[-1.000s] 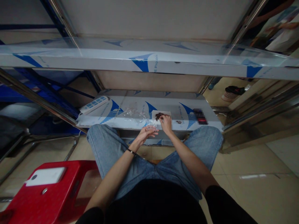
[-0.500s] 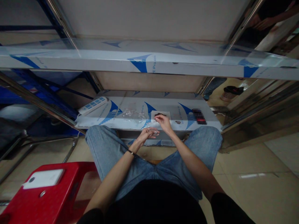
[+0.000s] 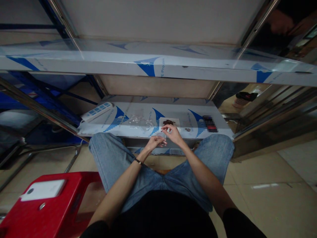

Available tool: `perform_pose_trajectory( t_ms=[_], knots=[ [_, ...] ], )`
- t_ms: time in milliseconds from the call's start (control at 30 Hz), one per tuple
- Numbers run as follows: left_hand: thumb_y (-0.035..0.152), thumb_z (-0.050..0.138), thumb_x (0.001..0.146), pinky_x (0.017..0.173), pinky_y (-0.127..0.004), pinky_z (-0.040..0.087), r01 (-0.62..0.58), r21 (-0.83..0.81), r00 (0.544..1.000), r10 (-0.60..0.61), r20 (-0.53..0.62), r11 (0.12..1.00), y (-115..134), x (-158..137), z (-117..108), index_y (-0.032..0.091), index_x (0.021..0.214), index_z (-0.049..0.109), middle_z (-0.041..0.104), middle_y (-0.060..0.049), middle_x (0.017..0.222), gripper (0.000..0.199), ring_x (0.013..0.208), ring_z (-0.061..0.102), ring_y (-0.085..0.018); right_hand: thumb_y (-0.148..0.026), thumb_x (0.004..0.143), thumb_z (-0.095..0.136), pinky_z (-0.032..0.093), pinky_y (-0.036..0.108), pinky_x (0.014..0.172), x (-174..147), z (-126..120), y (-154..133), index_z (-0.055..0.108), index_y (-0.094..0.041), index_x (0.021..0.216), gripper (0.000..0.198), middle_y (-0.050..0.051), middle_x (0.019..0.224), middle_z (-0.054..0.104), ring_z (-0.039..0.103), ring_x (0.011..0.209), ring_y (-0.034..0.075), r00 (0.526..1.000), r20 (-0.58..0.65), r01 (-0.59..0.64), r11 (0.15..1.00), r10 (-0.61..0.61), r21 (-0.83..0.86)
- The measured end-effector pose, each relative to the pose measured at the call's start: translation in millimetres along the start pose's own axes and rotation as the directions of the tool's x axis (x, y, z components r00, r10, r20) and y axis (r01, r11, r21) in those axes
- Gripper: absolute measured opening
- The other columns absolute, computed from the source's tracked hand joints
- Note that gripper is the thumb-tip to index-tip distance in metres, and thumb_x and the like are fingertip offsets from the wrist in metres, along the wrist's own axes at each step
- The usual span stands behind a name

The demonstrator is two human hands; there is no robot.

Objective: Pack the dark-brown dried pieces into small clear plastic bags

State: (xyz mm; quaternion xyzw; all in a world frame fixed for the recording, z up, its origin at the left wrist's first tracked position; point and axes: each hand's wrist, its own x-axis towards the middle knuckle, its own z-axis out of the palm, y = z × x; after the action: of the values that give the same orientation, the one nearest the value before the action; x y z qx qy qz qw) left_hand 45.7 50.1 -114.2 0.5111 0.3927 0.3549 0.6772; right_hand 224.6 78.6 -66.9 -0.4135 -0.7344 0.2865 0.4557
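My left hand (image 3: 156, 142) is closed, its fingertips around something small and shiny that is too blurred to name. Just above and to the right, my right hand (image 3: 171, 133) makes a pinch; what it holds is too small to make out. A thin, clear sliver shows between the two hands. Behind my right hand lies a white square sheet or shallow tray (image 3: 176, 123) bearing a heap of small dark brown pieces (image 3: 168, 122). Crumpled clear plastic (image 3: 138, 121) is on the shelf to the left. One small brown-and-white item (image 3: 187, 129) sits right of the white square.
The film-covered lower shelf (image 3: 128, 132) holds a white power strip (image 3: 97, 111) at left and a pixelated dark-and-red item (image 3: 210, 123) at right. An upper shelf edge (image 3: 111, 67) crosses above my hands. A white phone-like device (image 3: 44, 190) rests on the red stool (image 3: 49, 215).
My left fingers have curled in from a more outstretched pose. My right hand has drawn slightly toward me, off the brown pieces, which now show more fully.
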Motion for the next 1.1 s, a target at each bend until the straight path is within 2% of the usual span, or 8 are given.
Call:
perform_pose_trajectory(
  t_ms=[133,233,333,500,667,800,933,1100],
  knots=[
    [0.056,0.081,0.076,0.072,-0.033,0.057,-0.009,-0.034,1.000,0.008,-0.030,0.999,1.2,0.2,0.3,0.008,0.098,0.071,0.078,-0.017,0.089,0.053,0.076,0.075,-0.024,-0.024,0.088,0.067,0.042,0.029,0.072,-0.4,-1.7,-0.4,0.072,-0.020,0.089,0.007,0.004,0.090,0.074,0.063,0.083,0.019,1.000,0.004,-0.001,1.000,0.001,-0.027],
    [0.049,0.086,0.072,0.073,-0.036,0.059,-0.024,-0.114,0.999,0.021,-0.029,0.993,0.6,0.8,2.0,0.009,0.114,0.066,0.078,-0.013,0.084,0.061,0.073,0.075,-0.024,-0.024,0.088,0.067,0.042,0.029,0.071,-1.1,-2.0,-0.2,0.072,-0.020,0.088,0.007,0.004,0.088,0.074,0.063,0.082,0.019,0.999,0.029,-0.021,0.999,0.022,-0.028],
    [0.043,0.087,0.073,0.070,-0.034,0.060,-0.038,-0.165,0.999,0.033,-0.038,0.986,0.3,1.4,2.0,0.010,0.122,0.062,0.079,-0.015,0.093,0.064,0.079,0.077,-0.026,-0.026,0.089,0.066,0.044,0.028,0.072,-2.5,-0.9,0.4,0.072,-0.019,0.085,0.011,0.004,0.085,0.073,0.062,0.079,0.018,0.997,0.069,-0.039,0.999,0.041,-0.028],
    [0.044,0.083,0.079,0.071,-0.032,0.060,-0.020,-0.216,1.000,0.017,-0.017,0.976,-0.2,3.0,-3.6,0.008,0.114,0.067,0.076,-0.021,0.108,0.053,0.096,0.076,-0.030,-0.027,0.091,0.067,0.044,0.027,0.071,-5.4,-0.1,0.8,0.073,-0.018,0.083,0.013,0.003,0.080,0.072,0.061,0.075,0.018,0.992,0.123,-0.034,0.999,0.039,-0.039],
    [0.050,0.080,0.081,0.074,-0.033,0.060,-0.006,-0.229,1.000,0.010,0.016,0.973,0.3,4.9,-4.8,0.008,0.115,0.069,0.075,-0.021,0.112,0.054,0.101,0.075,-0.031,-0.028,0.094,0.066,0.044,0.027,0.070,-6.4,-0.4,1.8,0.074,-0.018,0.082,0.017,0.004,0.080,0.071,0.061,0.075,0.017,0.993,0.110,-0.024,0.998,0.031,-0.062],
    [0.055,0.076,0.084,0.075,-0.032,0.060,-0.018,-0.234,1.000,0.015,-0.011,0.972,3.8,5.3,-2.5,0.009,0.112,0.072,0.073,-0.021,0.118,0.054,0.108,0.073,-0.032,-0.030,0.098,0.060,0.043,0.028,0.070,-6.1,-0.8,3.8,0.074,-0.018,0.082,0.024,0.004,0.080,0.068,0.060,0.076,0.017,0.995,0.104,0.004,0.997,0.004,-0.077],
    [0.055,0.077,0.083,0.075,-0.031,0.060,-0.038,-0.242,0.999,0.030,-0.037,0.970,5.3,4.8,-1.5,0.009,0.110,0.073,0.075,-0.020,0.114,0.054,0.106,0.073,-0.031,-0.033,0.097,0.063,0.043,0.028,0.070,-5.9,-1.5,3.8,0.075,-0.019,0.084,0.023,0.003,0.081,0.065,0.059,0.077,0.017,0.994,0.112,0.023,0.996,-0.014,-0.081],
    [0.057,0.076,0.082,0.075,-0.032,0.059,-0.018,-0.229,1.000,0.016,-0.012,0.973,5.3,3.5,-0.7,0.008,0.106,0.074,0.076,-0.021,0.108,0.055,0.101,0.075,-0.031,-0.036,0.094,0.068,0.044,0.029,0.071,-5.5,-2.4,2.4,0.074,-0.020,0.082,0.021,0.003,0.079,0.065,0.058,0.077,0.018,0.993,0.121,0.021,0.997,-0.011,-0.076]
  ],
)
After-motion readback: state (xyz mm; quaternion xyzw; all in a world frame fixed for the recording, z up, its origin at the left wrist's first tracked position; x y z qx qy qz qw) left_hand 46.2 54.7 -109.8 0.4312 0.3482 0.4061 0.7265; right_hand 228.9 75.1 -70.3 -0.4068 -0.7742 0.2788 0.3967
